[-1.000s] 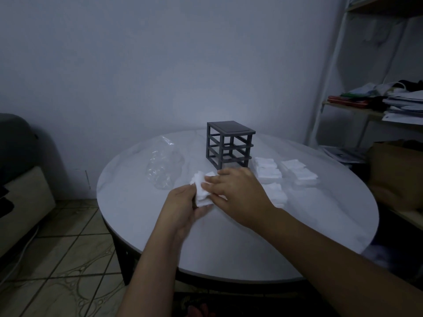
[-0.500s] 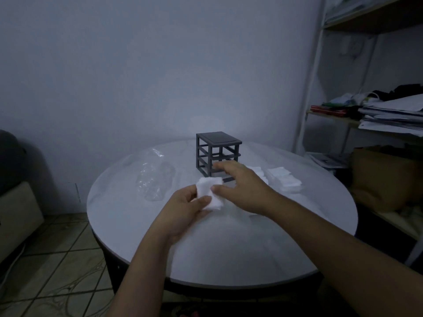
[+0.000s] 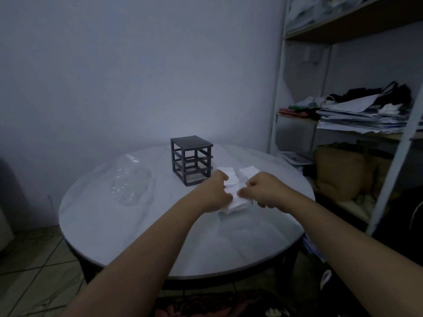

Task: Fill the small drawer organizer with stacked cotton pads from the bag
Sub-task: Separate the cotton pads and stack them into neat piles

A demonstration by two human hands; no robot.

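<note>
the left hand [image 3: 214,191] and right hand [image 3: 265,191] are gripping one stack of white square cotton pads [image 3: 237,201] from either side, toward the right edge of the round white table [image 3: 137,236]. the small dark open-frame drawer organizer [image 3: 191,161] is standing just beyond, nearer the far edge.

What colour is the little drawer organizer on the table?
The drawer organizer is dark grey, almost black, seen in the head view.
</note>
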